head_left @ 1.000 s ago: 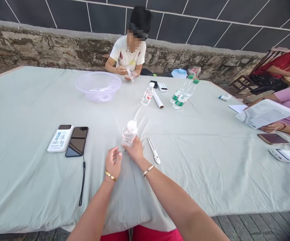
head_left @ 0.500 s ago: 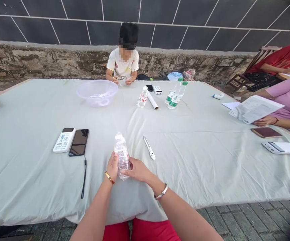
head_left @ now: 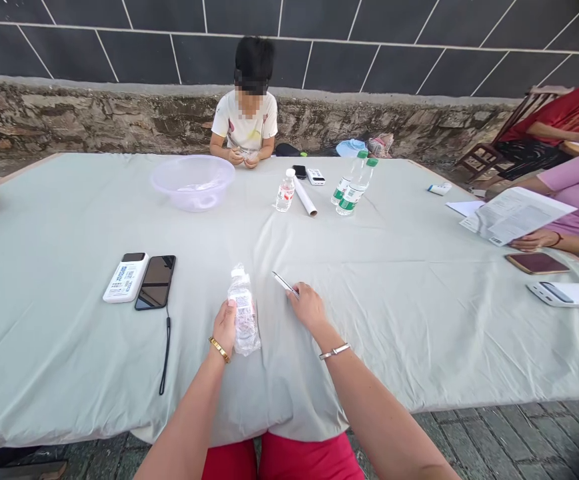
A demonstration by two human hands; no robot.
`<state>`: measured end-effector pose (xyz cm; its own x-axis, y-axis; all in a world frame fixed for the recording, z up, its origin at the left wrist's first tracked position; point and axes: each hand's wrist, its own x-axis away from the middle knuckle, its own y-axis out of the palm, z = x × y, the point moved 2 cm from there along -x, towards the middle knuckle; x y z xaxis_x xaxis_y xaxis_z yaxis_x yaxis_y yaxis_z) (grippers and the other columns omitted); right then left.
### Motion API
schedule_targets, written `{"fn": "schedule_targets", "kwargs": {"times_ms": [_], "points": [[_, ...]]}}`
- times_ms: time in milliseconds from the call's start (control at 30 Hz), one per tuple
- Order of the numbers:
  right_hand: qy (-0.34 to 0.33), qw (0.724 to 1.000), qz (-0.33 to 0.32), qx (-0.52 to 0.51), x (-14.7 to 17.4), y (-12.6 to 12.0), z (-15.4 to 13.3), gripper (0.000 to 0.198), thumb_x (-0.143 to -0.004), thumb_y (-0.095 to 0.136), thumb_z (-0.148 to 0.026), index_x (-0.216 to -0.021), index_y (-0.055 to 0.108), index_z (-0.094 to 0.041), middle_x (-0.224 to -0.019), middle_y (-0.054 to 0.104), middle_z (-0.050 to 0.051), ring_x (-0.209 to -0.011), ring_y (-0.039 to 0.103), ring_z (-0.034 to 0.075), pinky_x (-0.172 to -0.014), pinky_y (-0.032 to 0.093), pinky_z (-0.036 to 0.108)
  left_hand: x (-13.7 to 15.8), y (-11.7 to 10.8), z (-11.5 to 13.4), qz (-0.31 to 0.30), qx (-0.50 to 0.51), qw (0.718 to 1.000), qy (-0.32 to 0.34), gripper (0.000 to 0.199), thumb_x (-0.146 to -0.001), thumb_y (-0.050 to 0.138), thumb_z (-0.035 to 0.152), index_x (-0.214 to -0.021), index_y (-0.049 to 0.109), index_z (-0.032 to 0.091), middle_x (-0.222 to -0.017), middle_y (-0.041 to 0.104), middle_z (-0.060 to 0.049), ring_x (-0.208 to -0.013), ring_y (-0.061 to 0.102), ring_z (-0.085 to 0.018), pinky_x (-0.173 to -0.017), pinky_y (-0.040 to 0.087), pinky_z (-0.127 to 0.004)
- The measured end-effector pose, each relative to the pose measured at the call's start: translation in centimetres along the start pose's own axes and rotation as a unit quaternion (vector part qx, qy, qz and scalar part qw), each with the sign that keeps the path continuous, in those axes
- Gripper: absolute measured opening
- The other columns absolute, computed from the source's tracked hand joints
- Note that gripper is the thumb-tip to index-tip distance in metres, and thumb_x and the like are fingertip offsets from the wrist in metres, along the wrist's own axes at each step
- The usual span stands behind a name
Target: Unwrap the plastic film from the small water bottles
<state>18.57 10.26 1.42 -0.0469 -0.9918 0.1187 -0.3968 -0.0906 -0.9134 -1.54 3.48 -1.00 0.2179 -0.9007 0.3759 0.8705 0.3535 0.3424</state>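
Outdoors, beside a rough stone ledge under a dark tiled wall, a long counter (head_left: 419, 320) is covered with a pale green cloth. Near its front edge the left hand (head_left: 224, 327) is closed around a small clear plastic bottle (head_left: 243, 313), holding it tilted just above the cloth; the bottle looks crumpled and seems to carry no cap, though that is hard to tell. Just to its right, the right hand (head_left: 307, 308) is closed on the near end of a slim white tool (head_left: 284, 283), perhaps a pen or a small cutter, whose far end points away across the cloth. As far as the pictures show, bottle and tool are both in hand but apart, and the tool has not touched the bottle.

To the left lie a white power bank (head_left: 125, 277) and a black phone (head_left: 155, 282) side by side, touching. Farther off stand a clear plastic basin (head_left: 193, 181), another small bottle (head_left: 285, 191), a paper roll (head_left: 305, 197) and two green-capped bottles (head_left: 349, 187). A person in a white shirt (head_left: 244, 123) sits across the counter; at the right, another person's hand holds papers (head_left: 517, 215).
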Motion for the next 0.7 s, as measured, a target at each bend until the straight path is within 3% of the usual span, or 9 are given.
{"fn": "schedule_targets", "kwargs": {"times_ms": [167, 333, 467, 567, 700], "points": [[-0.069, 0.986, 0.000, -0.154, 0.2, -1.9, -2.6, 0.025, -0.085, 0.051, -0.039, -0.102, 0.058, -0.021, -0.073, 0.061, -0.001, -0.066, 0.055, 0.014, -0.061, 0.038, 0.023, -0.1, -0.1, 0.2, -0.021, -0.004, 1.000, 0.001, 0.053, -0.071, 0.060, 0.063, -0.095, 0.064, 0.016, -0.083, 0.069, -0.006, -0.075, 0.065, -0.020, -0.066, 0.049, -0.030], [-0.100, 0.979, -0.002, -0.178, 0.4, -3.0, -4.7, 0.022, -0.081, 0.054, -0.035, -0.098, 0.062, -0.024, -0.075, 0.063, -0.001, -0.064, 0.053, 0.014, -0.059, 0.036, 0.024, -0.6, -0.3, 0.4, -0.015, 0.038, 0.997, -0.069, 0.049, -0.076, 0.056, 0.060, -0.093, 0.063, 0.015, -0.075, 0.068, -0.005, -0.064, 0.063, -0.017, -0.059, 0.049, -0.029], [-0.143, 0.968, -0.032, -0.205, 1.8, -3.2, -4.2, 0.019, -0.080, 0.055, -0.032, -0.093, 0.065, -0.024, -0.082, 0.065, -0.001, -0.069, 0.053, 0.014, -0.062, 0.036, 0.025, -1.1, -0.7, 0.7, -0.001, 0.089, 0.989, -0.120, 0.043, -0.082, 0.051, 0.056, -0.092, 0.064, 0.016, -0.075, 0.068, -0.005, -0.063, 0.064, -0.017, -0.060, 0.051, -0.029], [-0.188, 0.939, -0.144, -0.250, 3.5, -4.1, -2.8, 0.018, -0.076, 0.060, -0.034, -0.087, 0.068, -0.023, -0.077, 0.064, -0.002, -0.067, 0.052, 0.013, -0.061, 0.037, 0.024, -1.4, -1.0, 0.6, 0.006, 0.131, 0.982, -0.136, 0.039, -0.085, 0.049, 0.052, -0.093, 0.063, 0.017, -0.076, 0.068, -0.004, -0.065, 0.065, -0.016, -0.064, 0.053, -0.028], [-0.225, 0.859, -0.372, -0.271, 5.3, -5.4, -0.7, 0.024, -0.068, 0.069, -0.037, -0.083, 0.072, -0.019, -0.071, 0.064, -0.001, -0.063, 0.051, 0.012, -0.059, 0.037, 0.023, -1.8, -1.2, 0.3, -0.004, 0.147, 0.976, -0.160, 0.040, -0.087, 0.046, 0.052, -0.098, 0.062, 0.017, -0.079, 0.068, -0.005, -0.068, 0.066, -0.017, -0.066, 0.055, -0.031]]}}
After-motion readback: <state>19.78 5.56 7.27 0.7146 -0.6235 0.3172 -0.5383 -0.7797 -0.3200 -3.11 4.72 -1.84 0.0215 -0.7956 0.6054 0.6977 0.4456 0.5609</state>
